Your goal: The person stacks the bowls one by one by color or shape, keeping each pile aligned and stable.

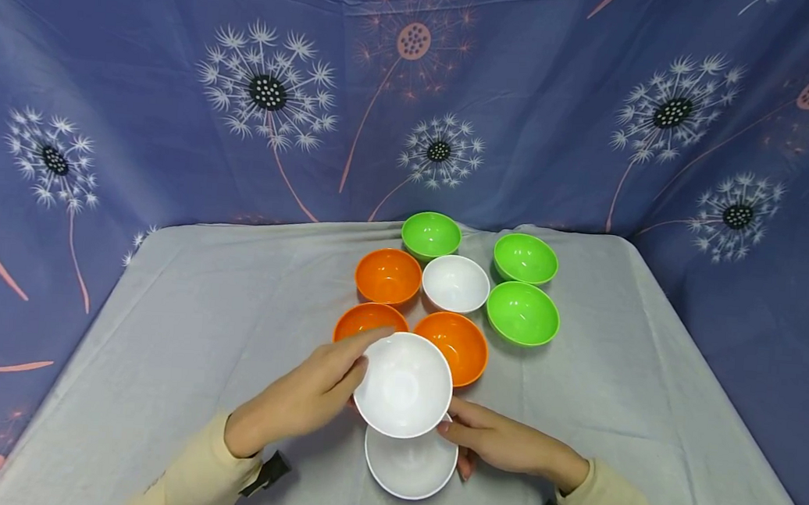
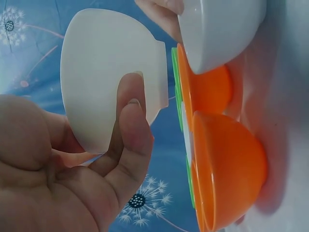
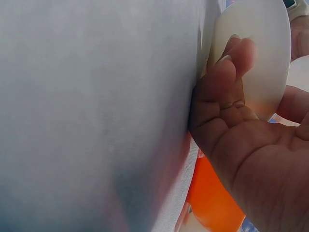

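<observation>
Booth (image 1: 545, 161) with dandelion-print cloth walls (image 1: 157, 55)

Blue dandelion-print backdrop (image 1: 522, 81), probably cloth, behind a grey-covered table (image 1: 246, 296)

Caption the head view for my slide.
Left hand holds upper white bowl, right hand lower white bowl; orange bowls and green bowls beyond.

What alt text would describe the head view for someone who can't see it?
A left hand holds a white bowl partly hiding a second white bowl gripped by the right hand. Beyond, three orange bowls, three green bowls and a third white bowl rest on a gray tablecloth.
</observation>
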`<state>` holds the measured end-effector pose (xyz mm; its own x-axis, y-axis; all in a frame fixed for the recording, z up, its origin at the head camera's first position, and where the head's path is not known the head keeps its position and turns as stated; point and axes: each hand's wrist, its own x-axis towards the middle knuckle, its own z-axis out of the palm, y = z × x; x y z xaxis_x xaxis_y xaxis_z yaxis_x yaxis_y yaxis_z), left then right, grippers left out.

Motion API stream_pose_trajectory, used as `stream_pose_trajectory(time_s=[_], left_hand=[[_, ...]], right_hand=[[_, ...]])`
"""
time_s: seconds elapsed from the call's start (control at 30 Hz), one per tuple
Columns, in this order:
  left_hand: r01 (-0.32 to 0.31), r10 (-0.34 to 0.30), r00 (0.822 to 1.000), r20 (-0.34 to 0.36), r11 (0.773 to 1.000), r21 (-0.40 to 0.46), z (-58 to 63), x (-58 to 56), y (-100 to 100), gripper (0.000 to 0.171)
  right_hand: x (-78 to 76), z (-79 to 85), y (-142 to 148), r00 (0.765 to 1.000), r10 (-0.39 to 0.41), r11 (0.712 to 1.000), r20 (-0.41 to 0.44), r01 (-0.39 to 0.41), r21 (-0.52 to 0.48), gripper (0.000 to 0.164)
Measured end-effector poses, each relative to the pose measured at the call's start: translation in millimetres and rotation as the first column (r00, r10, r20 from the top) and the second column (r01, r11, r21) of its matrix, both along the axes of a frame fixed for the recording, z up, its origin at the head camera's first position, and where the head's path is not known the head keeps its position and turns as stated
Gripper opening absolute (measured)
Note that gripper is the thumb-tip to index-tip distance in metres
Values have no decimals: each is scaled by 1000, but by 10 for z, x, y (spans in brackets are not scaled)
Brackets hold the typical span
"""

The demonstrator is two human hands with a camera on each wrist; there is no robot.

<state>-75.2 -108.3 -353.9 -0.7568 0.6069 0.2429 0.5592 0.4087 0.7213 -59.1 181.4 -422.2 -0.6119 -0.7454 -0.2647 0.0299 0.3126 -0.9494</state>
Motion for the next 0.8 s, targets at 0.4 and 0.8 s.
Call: stream_pose_trajectory(time_s=[0.4, 0.8], left_hand=[[61, -59, 996, 71, 998, -22, -66, 39, 3, 51], [207, -206, 978, 42, 978, -12, -98, 39, 19, 52]], right_hand=[[-4, -12, -14, 1000, 0, 999, 23, 1, -43, 21], [17, 3, 7, 998, -21, 997, 67, 26, -74, 19]])
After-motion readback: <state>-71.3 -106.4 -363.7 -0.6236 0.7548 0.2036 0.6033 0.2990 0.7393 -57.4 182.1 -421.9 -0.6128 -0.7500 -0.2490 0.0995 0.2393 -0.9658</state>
